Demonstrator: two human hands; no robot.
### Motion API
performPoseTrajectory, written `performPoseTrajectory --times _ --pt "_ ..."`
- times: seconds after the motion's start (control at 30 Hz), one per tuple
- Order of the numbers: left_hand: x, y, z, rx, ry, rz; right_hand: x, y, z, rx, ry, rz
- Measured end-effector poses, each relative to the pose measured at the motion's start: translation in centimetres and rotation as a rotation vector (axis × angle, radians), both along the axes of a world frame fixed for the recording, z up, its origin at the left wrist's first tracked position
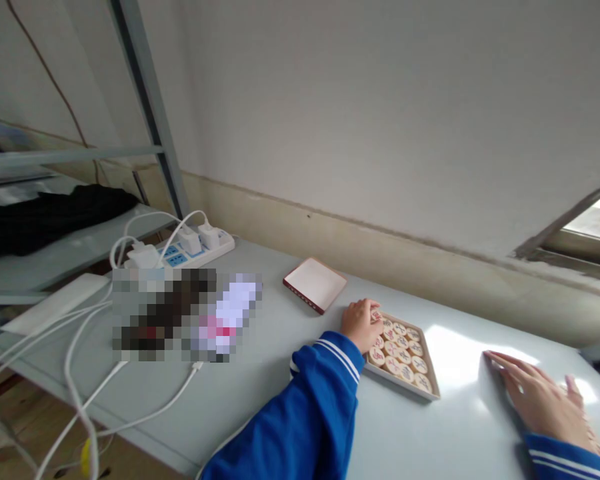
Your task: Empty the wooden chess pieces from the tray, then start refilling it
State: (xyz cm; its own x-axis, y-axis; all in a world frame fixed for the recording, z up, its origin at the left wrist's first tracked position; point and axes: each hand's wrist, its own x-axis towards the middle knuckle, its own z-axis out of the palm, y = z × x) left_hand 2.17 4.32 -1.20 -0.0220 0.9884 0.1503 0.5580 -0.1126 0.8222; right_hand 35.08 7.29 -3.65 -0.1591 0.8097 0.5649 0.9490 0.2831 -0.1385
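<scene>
A shallow tray-like box (410, 392) on the table holds rows of round wooden xiangqi pieces (404, 357) marked with red and black characters. My left hand (361, 324) reaches over the box's far left corner, fingers curled in around a xiangqi piece (376, 315). The fingers partly cover that piece and its neighbours. To the right of the box, my right hand (543, 400) rests on the tabletop with fingers stretched out, holding nothing I can see. Just behind my left hand lies the box lid (316, 283), its pale inside facing up.
A white power strip (220, 248) with plugged-in chargers stands at the back left. White cables (75, 360) run over the table's left edge. Two blurred items, one a bright phone-like slab (230, 313), lie left of my arm. A wall (360, 133) borders the table behind.
</scene>
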Motion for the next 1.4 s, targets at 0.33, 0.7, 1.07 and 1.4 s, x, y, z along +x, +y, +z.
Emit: performPoseTrajectory --times 0.33,0.7,1.07,1.4 --pt "0.1 0.0 0.1 -0.01 0.015 0.004 -2.0 -2.0 1.8 0.246 -0.201 -0.097" --pt "0.1 0.2 -0.2 0.026 0.013 -0.002 -16.4 -4.1 2.6 -0.093 -0.176 0.484" --pt "0.0 -0.1 0.5 0.019 0.012 -0.039 -16.5 -4.3 2.4 -0.011 -0.204 0.329" --pt "-0.2 0.0 0.2 0.015 0.049 -0.043 -13.9 -4.2 3.7 0.03 -0.108 0.146"
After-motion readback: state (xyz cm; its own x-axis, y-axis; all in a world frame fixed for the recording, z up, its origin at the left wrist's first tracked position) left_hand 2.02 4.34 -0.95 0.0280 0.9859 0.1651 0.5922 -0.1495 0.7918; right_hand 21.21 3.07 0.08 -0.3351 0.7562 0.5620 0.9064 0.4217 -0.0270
